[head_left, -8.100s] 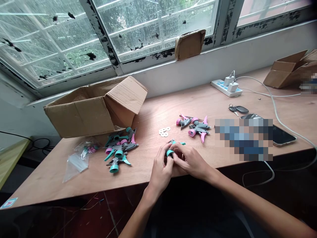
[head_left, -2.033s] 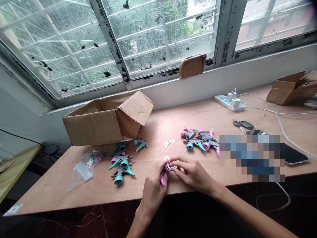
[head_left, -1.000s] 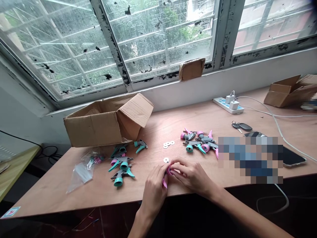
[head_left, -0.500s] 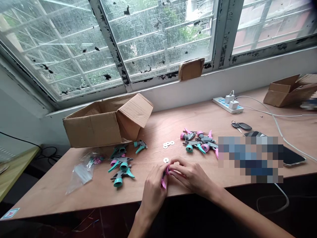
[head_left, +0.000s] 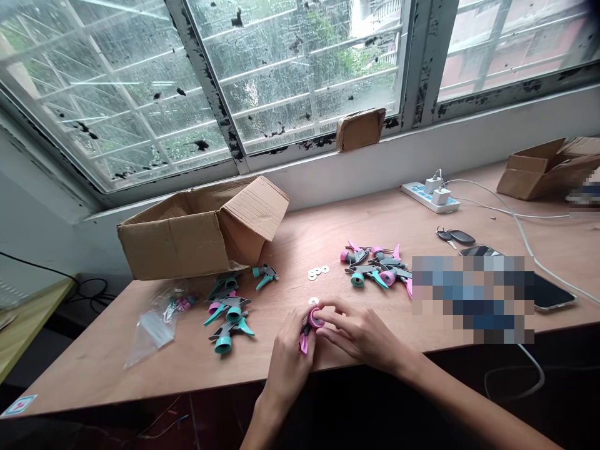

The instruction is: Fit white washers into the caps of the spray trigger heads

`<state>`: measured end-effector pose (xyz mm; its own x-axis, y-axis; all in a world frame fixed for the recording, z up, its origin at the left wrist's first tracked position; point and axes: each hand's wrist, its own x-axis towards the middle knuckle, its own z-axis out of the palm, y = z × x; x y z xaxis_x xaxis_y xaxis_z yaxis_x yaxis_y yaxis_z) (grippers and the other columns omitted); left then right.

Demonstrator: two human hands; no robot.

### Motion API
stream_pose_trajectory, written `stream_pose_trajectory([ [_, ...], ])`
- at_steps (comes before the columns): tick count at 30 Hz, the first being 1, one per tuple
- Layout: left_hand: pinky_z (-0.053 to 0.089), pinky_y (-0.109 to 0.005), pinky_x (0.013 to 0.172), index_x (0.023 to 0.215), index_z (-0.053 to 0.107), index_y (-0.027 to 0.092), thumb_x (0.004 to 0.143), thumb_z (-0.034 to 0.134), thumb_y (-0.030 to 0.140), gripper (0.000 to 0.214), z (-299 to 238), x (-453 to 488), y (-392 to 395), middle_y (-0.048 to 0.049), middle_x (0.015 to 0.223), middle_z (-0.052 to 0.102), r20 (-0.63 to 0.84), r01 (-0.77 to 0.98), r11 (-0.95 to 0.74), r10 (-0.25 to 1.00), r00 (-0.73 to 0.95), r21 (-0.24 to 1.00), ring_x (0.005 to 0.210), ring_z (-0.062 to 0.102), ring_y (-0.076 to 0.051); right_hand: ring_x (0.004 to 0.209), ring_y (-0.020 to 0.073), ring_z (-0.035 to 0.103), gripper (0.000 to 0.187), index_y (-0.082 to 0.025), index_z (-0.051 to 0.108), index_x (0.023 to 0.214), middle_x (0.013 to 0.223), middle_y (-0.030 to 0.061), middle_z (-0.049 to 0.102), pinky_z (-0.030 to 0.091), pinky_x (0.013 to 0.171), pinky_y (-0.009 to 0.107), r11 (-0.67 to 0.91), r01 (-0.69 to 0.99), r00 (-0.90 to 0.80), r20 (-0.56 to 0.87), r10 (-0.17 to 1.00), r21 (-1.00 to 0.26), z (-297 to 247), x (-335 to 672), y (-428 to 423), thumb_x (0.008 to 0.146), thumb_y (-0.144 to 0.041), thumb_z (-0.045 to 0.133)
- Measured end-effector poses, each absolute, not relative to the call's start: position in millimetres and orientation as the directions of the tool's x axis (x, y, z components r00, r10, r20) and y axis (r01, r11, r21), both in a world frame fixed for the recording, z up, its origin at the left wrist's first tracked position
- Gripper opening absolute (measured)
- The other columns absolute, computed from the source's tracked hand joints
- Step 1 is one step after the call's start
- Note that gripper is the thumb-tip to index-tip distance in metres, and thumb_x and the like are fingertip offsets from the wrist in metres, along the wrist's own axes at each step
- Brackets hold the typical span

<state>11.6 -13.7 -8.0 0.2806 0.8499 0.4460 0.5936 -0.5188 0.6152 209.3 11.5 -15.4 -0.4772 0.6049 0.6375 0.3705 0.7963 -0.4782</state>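
Observation:
Near the table's front edge, my left hand (head_left: 287, 356) is closed around a pink and grey trigger sprayer head (head_left: 304, 344). Its round pink collar faces up toward me. The curled fingers of my right hand (head_left: 363, 331) are on that collar, with a fingertip at its opening; whether a small part is under the fingertip, I cannot tell. One white washer (head_left: 313, 301) lies just beyond my hands, and several more washers (head_left: 319, 272) lie in a small group farther back.
Several teal-and-grey sprayer heads (head_left: 229, 312) lie to the left, beside a clear plastic bag (head_left: 154, 328) and an open cardboard box (head_left: 173, 247). More sprayer heads (head_left: 375, 262) are piled on the right. Keys (head_left: 457, 237), a phone (head_left: 555, 292) and a power strip (head_left: 429, 199) sit farther right.
The sprayer head has turned so its pink collar opening shows more toward me. My right fingers have shifted from the collar's side onto its opening.

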Motion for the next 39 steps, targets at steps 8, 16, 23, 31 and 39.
stream_pose_trajectory([
  [8, 0.055, -0.042, 0.104, 0.147, 0.046, 0.026, 0.101, 0.052, 0.021, 0.046, -12.8, 12.4, -14.2, -0.0099, 0.138, 0.064, 0.42, 0.615, -0.503, 0.86, 0.289, 0.607, 0.124, 0.065, -0.025, 0.107, 0.02, 0.071, 0.02, -0.021, 0.061, 0.123, 0.129, 0.0104, 0.067, 0.06, 0.083, 0.028, 0.805, 0.424, -0.437, 0.685, 0.583, -0.414, -16.9, 207.8, 9.9, 0.106, -0.021, 0.05],
  [16, 0.051, -0.043, 0.105, 0.144, 0.05, 0.026, 0.104, 0.053, 0.031, 0.041, -4.5, 17.7, -14.1, -0.0096, 0.136, 0.064, 0.366, 0.678, -0.472, 0.879, 0.307, 0.564, 0.121, 0.063, -0.026, 0.094, 0.0219, 0.068, 0.016, -0.02, 0.061, 0.114, 0.106, 0.0084, 0.07, 0.057, 0.078, 0.033, 0.785, 0.446, -0.25, 0.782, 0.571, -0.43, -15.6, 207.1, 14.5, 0.102, -0.014, 0.052],
  [23, 0.053, -0.047, 0.096, 0.149, 0.044, 0.024, 0.099, 0.055, 0.032, 0.052, -11.8, 13.3, -12.1, -0.0113, 0.127, 0.069, 0.279, 0.711, -0.357, 0.932, 0.231, 0.606, 0.109, 0.067, -0.03, 0.115, 0.0247, 0.064, 0.03, -0.018, 0.057, 0.134, 0.128, 0.0112, 0.068, 0.056, 0.095, 0.039, 0.893, 0.332, -0.506, 0.742, 0.44, -0.303, -8.2, 207.8, 8.7, 0.104, -0.018, 0.051],
  [31, 0.054, -0.04, 0.093, 0.155, 0.034, 0.026, 0.101, 0.054, 0.029, 0.058, -7.1, 12.2, -14.1, -0.0085, 0.116, 0.071, 0.266, 0.605, -0.429, 0.9, 0.345, 0.67, 0.101, 0.068, -0.024, 0.115, 0.0268, 0.065, 0.03, -0.021, 0.062, 0.128, 0.119, 0.0097, 0.073, 0.044, 0.113, 0.052, 0.802, 0.49, -0.517, 0.628, 0.582, -0.341, -9.9, 203.2, 10.6, 0.103, -0.038, 0.058],
  [39, 0.053, -0.038, 0.091, 0.127, 0.06, 0.026, 0.105, 0.051, 0.03, 0.025, 5.3, 17.2, -19.6, -0.0049, 0.106, 0.071, 0.245, 0.672, -0.487, 0.87, 0.427, 0.558, 0.096, 0.068, -0.022, 0.137, 0.0398, 0.05, 0.043, -0.014, 0.057, 0.137, 0.137, 0.0196, 0.065, 0.015, 0.118, 0.076, 0.41, 0.82, -0.067, 0.645, 0.761, -0.399, -29.6, 205.2, 21.2, 0.102, -0.04, 0.054],
])
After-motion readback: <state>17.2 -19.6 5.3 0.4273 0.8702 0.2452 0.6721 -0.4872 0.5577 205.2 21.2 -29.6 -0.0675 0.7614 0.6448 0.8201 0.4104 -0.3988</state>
